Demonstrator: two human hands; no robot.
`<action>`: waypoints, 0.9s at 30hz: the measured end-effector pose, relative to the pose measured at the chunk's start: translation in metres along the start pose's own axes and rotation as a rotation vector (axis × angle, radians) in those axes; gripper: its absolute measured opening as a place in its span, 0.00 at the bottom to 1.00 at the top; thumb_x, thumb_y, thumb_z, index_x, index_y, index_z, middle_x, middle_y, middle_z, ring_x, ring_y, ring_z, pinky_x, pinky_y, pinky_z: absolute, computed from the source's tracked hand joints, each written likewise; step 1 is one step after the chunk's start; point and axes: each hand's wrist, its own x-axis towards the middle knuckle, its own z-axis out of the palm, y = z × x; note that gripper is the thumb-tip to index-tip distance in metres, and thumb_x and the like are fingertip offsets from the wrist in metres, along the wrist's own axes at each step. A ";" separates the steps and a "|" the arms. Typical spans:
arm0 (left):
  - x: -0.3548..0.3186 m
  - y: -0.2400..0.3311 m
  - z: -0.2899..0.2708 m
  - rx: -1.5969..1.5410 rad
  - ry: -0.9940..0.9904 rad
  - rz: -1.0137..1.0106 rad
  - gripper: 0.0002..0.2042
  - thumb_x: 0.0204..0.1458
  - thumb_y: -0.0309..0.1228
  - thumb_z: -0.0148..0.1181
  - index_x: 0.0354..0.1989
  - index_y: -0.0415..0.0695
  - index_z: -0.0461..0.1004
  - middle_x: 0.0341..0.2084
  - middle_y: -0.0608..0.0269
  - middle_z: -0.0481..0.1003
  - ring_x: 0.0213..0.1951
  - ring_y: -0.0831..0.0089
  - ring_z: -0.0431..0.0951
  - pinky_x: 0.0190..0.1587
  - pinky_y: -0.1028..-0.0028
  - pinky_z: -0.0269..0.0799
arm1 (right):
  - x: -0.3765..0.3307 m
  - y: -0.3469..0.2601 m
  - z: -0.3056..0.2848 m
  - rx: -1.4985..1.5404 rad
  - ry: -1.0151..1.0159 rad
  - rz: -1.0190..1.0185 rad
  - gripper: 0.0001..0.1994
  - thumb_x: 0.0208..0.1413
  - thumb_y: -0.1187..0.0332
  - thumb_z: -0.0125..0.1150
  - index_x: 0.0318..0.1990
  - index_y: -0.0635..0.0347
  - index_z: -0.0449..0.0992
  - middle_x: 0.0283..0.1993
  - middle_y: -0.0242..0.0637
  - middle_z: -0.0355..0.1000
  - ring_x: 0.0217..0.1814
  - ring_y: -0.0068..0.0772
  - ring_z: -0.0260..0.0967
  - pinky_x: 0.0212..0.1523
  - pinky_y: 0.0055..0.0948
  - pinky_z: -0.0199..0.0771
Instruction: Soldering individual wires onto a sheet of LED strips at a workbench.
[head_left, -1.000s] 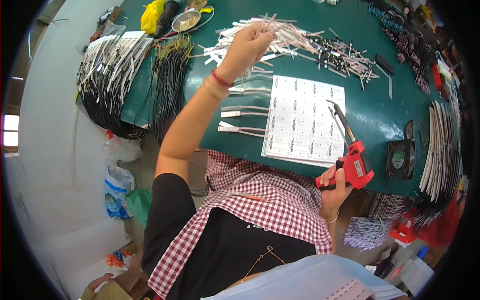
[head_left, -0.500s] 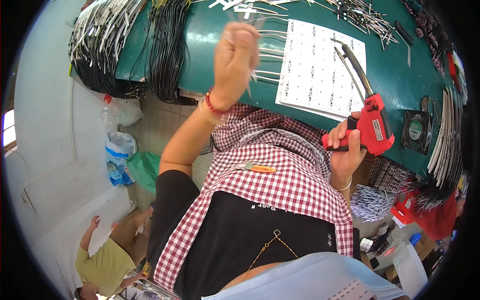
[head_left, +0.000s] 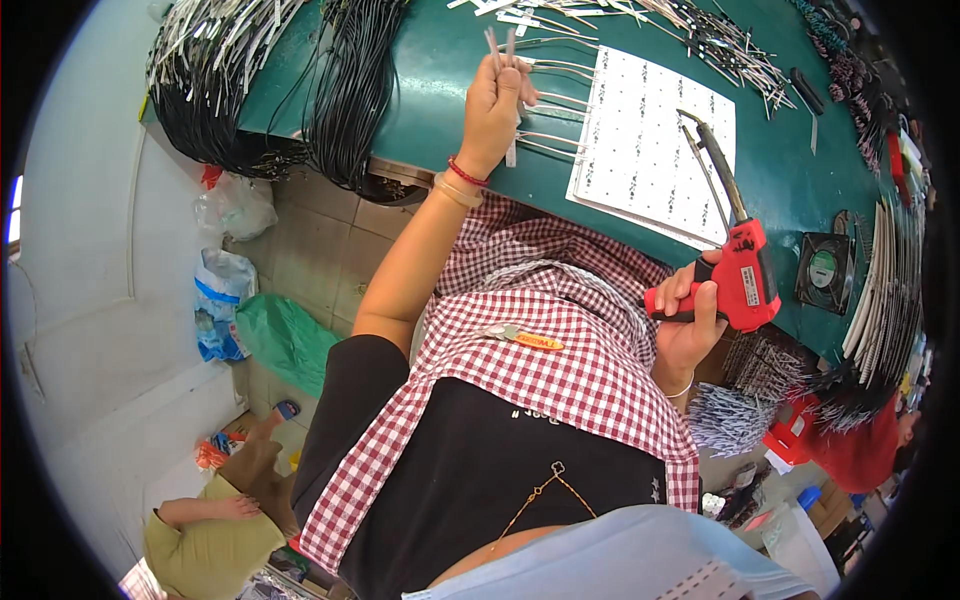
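My right hand (head_left: 688,310) grips the red handle of a soldering gun (head_left: 750,275), its finger at the black trigger. The gun's long metal tip points up over a white board (head_left: 655,140) printed with rows of dark marks. Pale wires (head_left: 560,100) run out from the board's left edge over the green table. Beside their free ends my left hand (head_left: 493,112) is closed, fingers pinched together. Thin pale strips (head_left: 511,42) stick out above and below its fingers; whether they are loose or joined to the wires cannot be made out.
Bundles of black wires (head_left: 350,100) hang over the table (head_left: 440,70) edge at left. More cut wires (head_left: 720,50) lie at the back. A black fan (head_left: 826,268) and pale sleeved wires (head_left: 875,290) stand at right. Another person (head_left: 210,535) is at lower left.
My left hand has moved a little right, toward the wire ends, and is sharper now. The soldering gun stays in my right hand. The other person's arm has come down.
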 end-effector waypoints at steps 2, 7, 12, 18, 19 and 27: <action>0.001 0.002 0.000 -0.111 0.043 0.004 0.08 0.61 0.30 0.42 0.38 0.38 0.63 0.21 0.67 0.67 0.27 0.81 0.68 0.34 0.80 0.67 | -0.002 0.001 0.000 0.005 0.012 0.007 0.17 0.58 0.63 0.52 0.50 0.63 0.60 0.25 0.33 0.61 0.19 0.20 0.57 0.22 0.24 0.63; -0.001 0.001 0.004 0.063 0.074 0.199 0.07 0.61 0.29 0.42 0.35 0.38 0.63 0.22 0.66 0.67 0.26 0.81 0.68 0.33 0.78 0.68 | -0.004 0.004 0.000 -0.003 0.001 -0.002 0.17 0.58 0.63 0.51 0.50 0.63 0.60 0.25 0.33 0.61 0.19 0.20 0.57 0.22 0.23 0.63; -0.006 0.002 0.006 0.073 0.067 0.138 0.08 0.61 0.29 0.43 0.33 0.38 0.65 0.21 0.68 0.67 0.24 0.82 0.66 0.29 0.80 0.66 | -0.004 0.007 0.000 -0.009 -0.003 -0.006 0.16 0.60 0.64 0.49 0.50 0.65 0.60 0.25 0.33 0.61 0.19 0.20 0.56 0.22 0.22 0.61; 0.005 0.029 0.009 0.075 0.140 0.041 0.08 0.58 0.30 0.49 0.31 0.38 0.68 0.19 0.74 0.64 0.21 0.88 0.58 0.22 0.84 0.56 | -0.001 0.006 0.001 -0.015 0.003 -0.005 0.16 0.60 0.64 0.50 0.50 0.65 0.60 0.24 0.33 0.61 0.19 0.20 0.56 0.22 0.22 0.61; 0.008 0.041 0.012 0.075 0.118 0.033 0.08 0.57 0.30 0.52 0.30 0.38 0.69 0.18 0.76 0.62 0.21 0.88 0.56 0.22 0.84 0.54 | -0.001 0.006 0.000 -0.020 0.010 -0.009 0.16 0.59 0.64 0.50 0.50 0.64 0.60 0.24 0.33 0.61 0.19 0.20 0.56 0.22 0.22 0.61; 0.023 0.111 0.025 0.414 -0.148 -0.079 0.11 0.52 0.34 0.60 0.27 0.37 0.71 0.12 0.77 0.60 0.19 0.87 0.56 0.20 0.81 0.54 | 0.008 0.011 -0.007 -0.004 -0.015 0.047 0.17 0.58 0.64 0.51 0.50 0.64 0.60 0.25 0.33 0.61 0.19 0.20 0.57 0.23 0.23 0.63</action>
